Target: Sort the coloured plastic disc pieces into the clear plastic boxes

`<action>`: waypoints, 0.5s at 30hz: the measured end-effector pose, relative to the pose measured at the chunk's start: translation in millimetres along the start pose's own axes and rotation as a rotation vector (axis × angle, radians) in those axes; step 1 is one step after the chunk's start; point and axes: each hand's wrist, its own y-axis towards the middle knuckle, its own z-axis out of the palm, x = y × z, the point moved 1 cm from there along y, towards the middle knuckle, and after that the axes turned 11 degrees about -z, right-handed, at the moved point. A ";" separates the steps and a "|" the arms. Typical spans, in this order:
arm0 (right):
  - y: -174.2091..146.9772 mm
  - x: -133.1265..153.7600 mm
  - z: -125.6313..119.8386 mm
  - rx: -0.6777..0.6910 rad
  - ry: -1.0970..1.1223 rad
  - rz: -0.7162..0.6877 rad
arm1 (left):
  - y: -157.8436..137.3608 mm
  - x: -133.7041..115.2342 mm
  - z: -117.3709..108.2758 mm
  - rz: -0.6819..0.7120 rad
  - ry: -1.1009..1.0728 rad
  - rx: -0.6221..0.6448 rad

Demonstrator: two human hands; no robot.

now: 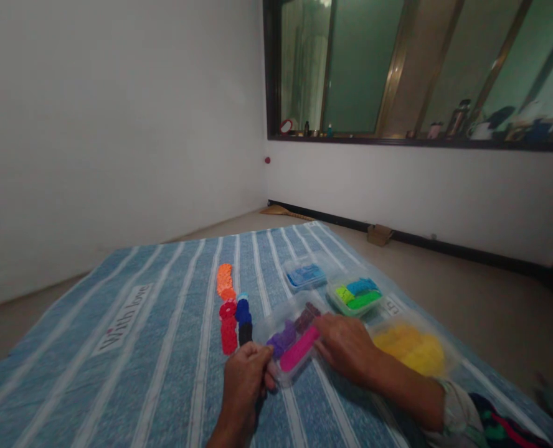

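Observation:
My left hand [247, 373] grips the near left edge of a clear plastic container [261, 331], thumb on the rim. Inside lie purple pieces [282, 338], dark brown pieces [307, 316] and a magenta row [299, 350]. My right hand [344, 344] is at the container's right side, its closed fingertips at the far end of the magenta row; what they pinch is hidden. Left of the container, overlapping flat pieces lie in rows on the cloth: orange [225, 281], red [228, 330], blue [243, 311] and black [245, 334].
Behind and to the right stand more clear containers, with blue pieces [306, 274], green and blue pieces [363, 297], and yellow pieces [410, 350]. A blue striped cloth [164, 323] covers the surface. White walls and a window ledge [374, 142] lie beyond.

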 end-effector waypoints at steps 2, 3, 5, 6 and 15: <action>-2.2 -1.0 5.7 -0.051 0.005 0.125 | -4.2 4.2 -4.0 -0.009 -0.007 0.002; -2.5 -1.6 8.6 -0.064 0.014 0.180 | -5.8 6.6 -5.8 -0.017 -0.012 0.005; -1.6 -3.1 13.9 -0.066 0.032 0.269 | -8.0 11.2 -8.7 -0.032 -0.028 0.013; -0.5 -4.1 16.3 -0.065 0.039 0.311 | -8.7 12.9 -9.7 -0.035 -0.036 0.016; 14.3 -16.8 40.6 -0.144 0.185 0.500 | -15.1 6.2 -8.4 -0.008 0.011 -0.011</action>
